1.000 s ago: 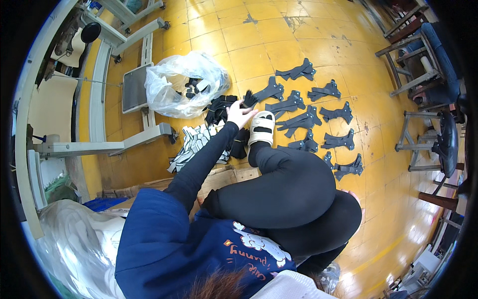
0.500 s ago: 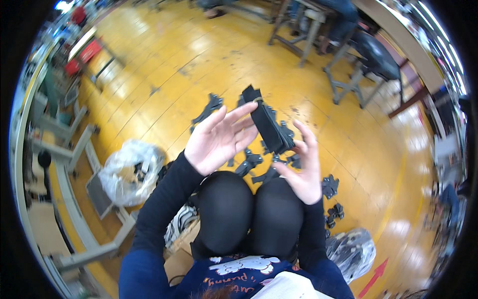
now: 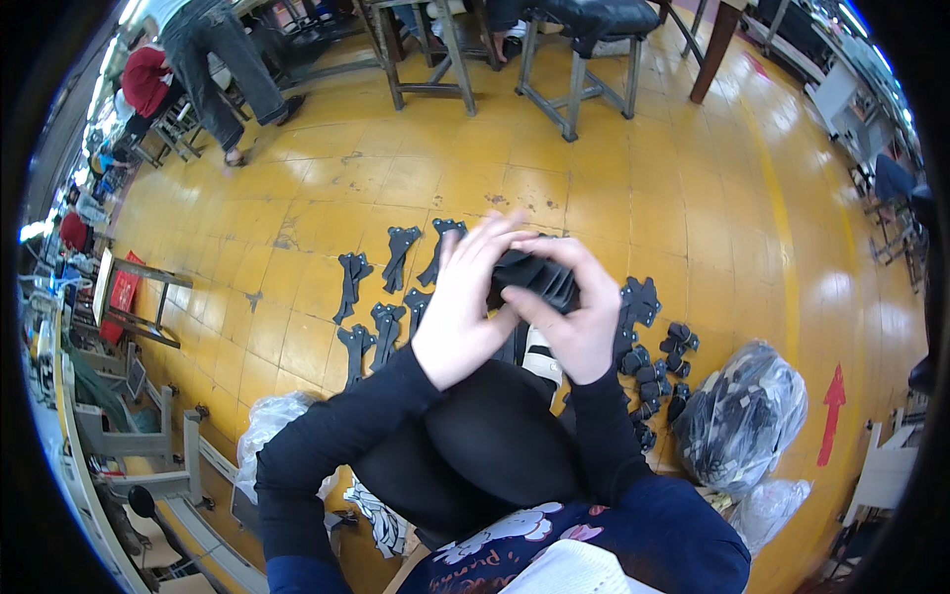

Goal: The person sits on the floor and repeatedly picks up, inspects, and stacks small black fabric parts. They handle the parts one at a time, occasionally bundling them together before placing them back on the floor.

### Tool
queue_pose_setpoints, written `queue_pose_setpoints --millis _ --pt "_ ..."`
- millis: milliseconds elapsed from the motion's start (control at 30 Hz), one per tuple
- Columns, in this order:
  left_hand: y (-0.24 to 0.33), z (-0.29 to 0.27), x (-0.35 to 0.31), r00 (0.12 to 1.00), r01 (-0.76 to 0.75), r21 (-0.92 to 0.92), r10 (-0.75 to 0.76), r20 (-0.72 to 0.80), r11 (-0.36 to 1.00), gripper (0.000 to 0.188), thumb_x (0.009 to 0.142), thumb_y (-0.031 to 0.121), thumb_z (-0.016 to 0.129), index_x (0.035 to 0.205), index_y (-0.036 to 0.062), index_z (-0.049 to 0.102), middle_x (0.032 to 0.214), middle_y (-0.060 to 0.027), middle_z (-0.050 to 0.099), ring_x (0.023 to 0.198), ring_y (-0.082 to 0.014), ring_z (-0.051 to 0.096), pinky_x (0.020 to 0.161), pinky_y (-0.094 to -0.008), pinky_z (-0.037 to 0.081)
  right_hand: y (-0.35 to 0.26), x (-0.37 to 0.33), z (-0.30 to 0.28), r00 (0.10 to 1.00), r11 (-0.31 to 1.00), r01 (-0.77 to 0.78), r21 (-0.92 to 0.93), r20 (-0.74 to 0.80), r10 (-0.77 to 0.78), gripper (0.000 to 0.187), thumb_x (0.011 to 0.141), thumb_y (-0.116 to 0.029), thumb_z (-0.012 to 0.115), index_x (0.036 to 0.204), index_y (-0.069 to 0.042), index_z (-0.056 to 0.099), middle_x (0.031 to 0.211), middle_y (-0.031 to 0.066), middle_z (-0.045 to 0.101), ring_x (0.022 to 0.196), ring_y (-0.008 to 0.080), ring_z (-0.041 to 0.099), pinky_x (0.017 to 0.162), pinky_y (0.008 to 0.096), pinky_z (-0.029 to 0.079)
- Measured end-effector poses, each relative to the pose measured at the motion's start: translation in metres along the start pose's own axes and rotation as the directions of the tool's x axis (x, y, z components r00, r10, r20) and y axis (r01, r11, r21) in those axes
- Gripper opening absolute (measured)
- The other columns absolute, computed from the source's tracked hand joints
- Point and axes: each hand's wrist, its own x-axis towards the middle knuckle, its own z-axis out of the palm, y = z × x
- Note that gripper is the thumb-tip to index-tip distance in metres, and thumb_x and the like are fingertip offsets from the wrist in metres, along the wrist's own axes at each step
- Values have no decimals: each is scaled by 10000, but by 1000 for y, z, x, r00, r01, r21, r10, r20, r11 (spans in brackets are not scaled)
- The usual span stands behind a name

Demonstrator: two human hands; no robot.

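Observation:
A thick bundle of black fabric strips (image 3: 536,278) is held above my knees, its layered edges facing up toward me. My right hand (image 3: 586,319) is closed round its right side, thumb in front and fingers over the far side. My left hand (image 3: 463,312) presses against the left side, with its thumb near the lower edge and its fingertips smeared by motion. On the floor ahead lie several crossed black strip pieces (image 3: 398,255) with small shiny fittings. Behind my hands a white roll-like thing with a black band (image 3: 541,354) is partly hidden.
At the right stand small black bundles (image 3: 653,378) and a clear plastic bag of dark pieces (image 3: 742,416). Another plastic bag (image 3: 272,426) sits at the left beside metal frame legs (image 3: 193,460). Stools (image 3: 584,74) and a standing person (image 3: 213,69) are farther off.
My view has swung, showing more floor pieces. The bundle has tipped from lengthwise to edge-up. My left hand, spread beside it before, now closes against it.

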Motion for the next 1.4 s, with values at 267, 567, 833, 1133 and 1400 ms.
queue_pose_setpoints --millis 267,567,833,1133,1400 --pt "-10 9 7 924 351 -670 -126 361 654 324 841 56 671 1146 -1 579 1044 -43 643 937 -101 586 851 -249 458 -1 1 -37 944 917 -329 225 107 312 328 758 66 674 1062 16 560 1016 94 629 936 132 603 846 258 483" --pt "-26 2 0 905 423 -806 -233 355 414 330 944 204 546 1199 -4 516 1186 -113 592 1043 -199 601 924 -353 471 3 -3 -26 972 868 -235 437 77 224 454 814 42 599 1250 4 476 1269 155 507 1035 168 561 815 272 464" --pt "-37 -3 2 846 523 -721 -383 372 454 394 982 334 452 1178 -1 518 1049 -112 638 954 -138 625 819 -273 519 6 3 -19 901 930 200 -308 430 -51 548 601 46 698 1126 -89 613 1225 112 570 1177 284 484 1003 395 368" --pt "-27 1 5 998 56 93 -57 3 994 646 735 293 780 1230 6 481 1173 -98 517 1124 -220 496 918 -356 418 27 -6 -16 903 839 -424 341 89 420 295 801 -94 731 1029 25 586 928 67 664 818 97 603 754 251 483" --pt "-14 1 0 999 41 -140 -37 27 989 491 790 129 735 1211 -16 528 1141 -112 609 1071 -173 554 952 -309 409 14 -5 -12 873 716 -483 505 210 440 229 789 -56 725 990 16 640 903 48 669 802 96 600 751 248 483"
